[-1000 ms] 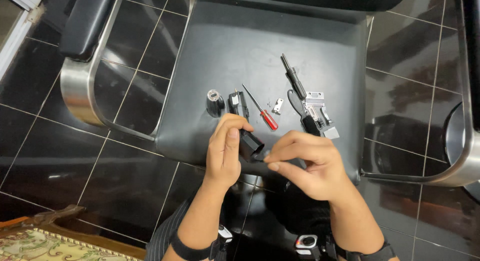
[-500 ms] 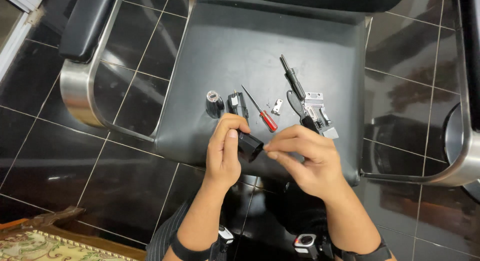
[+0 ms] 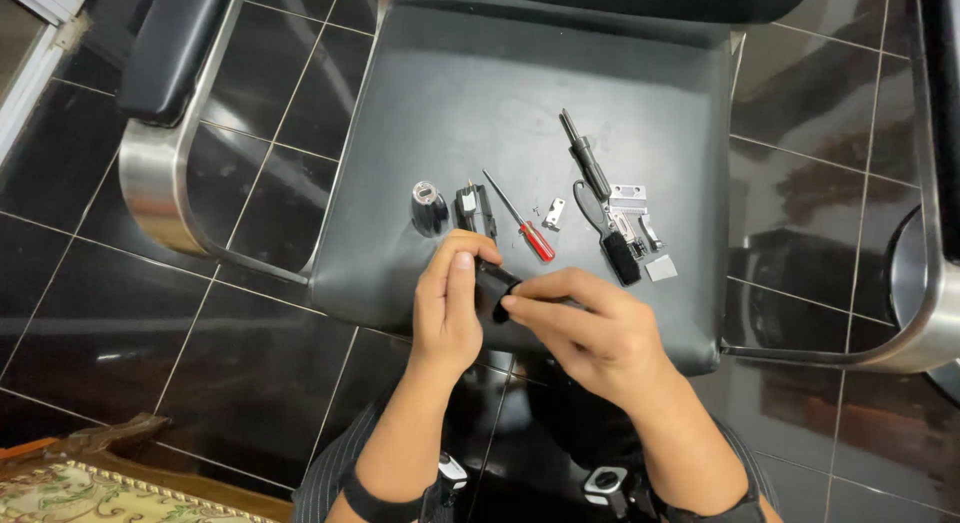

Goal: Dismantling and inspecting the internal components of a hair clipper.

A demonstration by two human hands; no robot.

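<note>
Over the front edge of a black chair seat (image 3: 520, 93), my left hand (image 3: 447, 308) and my right hand (image 3: 590, 328) both grip a small black cylindrical device body (image 3: 494, 286). Most of it is hidden by my fingers. Just beyond my hands lie a red-handled screwdriver (image 3: 522, 228), a small black part with a metal end (image 3: 474, 209) and a dark rounded cap (image 3: 428, 206).
Further right on the seat lie a black rod-shaped tool (image 3: 585, 158), a small black brush (image 3: 612, 245), a metal toothed blade plate (image 3: 632, 215), a small metal bracket (image 3: 553, 214) and a grey square piece (image 3: 661, 269). Chrome armrests (image 3: 160, 183) flank the seat above dark floor tiles.
Both hands have shifted slightly and turned the black device body between them; my right fingers now reach further over it. The parts on the seat have not moved.
</note>
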